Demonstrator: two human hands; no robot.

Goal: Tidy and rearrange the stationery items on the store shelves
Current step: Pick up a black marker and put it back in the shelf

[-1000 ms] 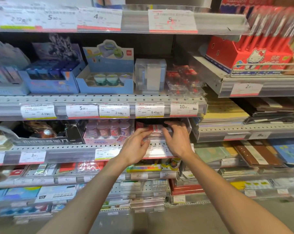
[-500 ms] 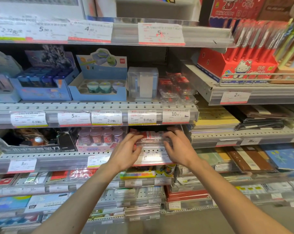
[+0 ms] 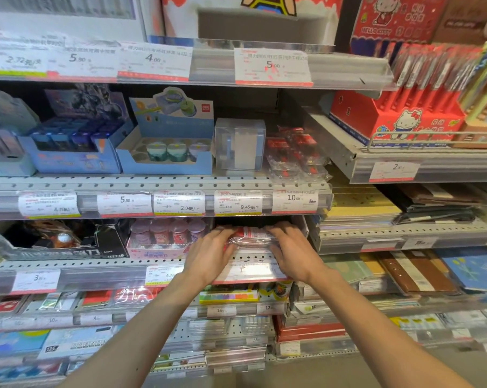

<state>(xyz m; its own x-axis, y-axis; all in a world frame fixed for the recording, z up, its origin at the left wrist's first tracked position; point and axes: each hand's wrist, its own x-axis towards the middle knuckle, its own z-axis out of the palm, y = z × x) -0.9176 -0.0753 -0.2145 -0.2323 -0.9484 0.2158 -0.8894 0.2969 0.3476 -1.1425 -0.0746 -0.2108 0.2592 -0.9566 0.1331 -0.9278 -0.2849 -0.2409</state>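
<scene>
A stack of clear-wrapped red and white stationery packs [image 3: 252, 237] lies on the third shelf [image 3: 96, 266] from the top, right of a pink box of round sharpeners [image 3: 166, 239]. My left hand [image 3: 211, 254] grips the stack's left end and my right hand [image 3: 292, 252] grips its right end, fingers curled over the top. The back of the stack is hidden in the shelf's shadow.
Above are a clear plastic box [image 3: 240, 144], loose red packs [image 3: 295, 155] and a blue tray of green-lidded tubs [image 3: 166, 154]. Notebooks [image 3: 357, 211] fill the right-hand shelves under a red Hello Kitty pen display [image 3: 399, 121]. Price tags line every shelf edge.
Both hands stayed on the pack stack and closed in on its ends. The view tilted upward, so the shelves and hands appear lower in the frame.
</scene>
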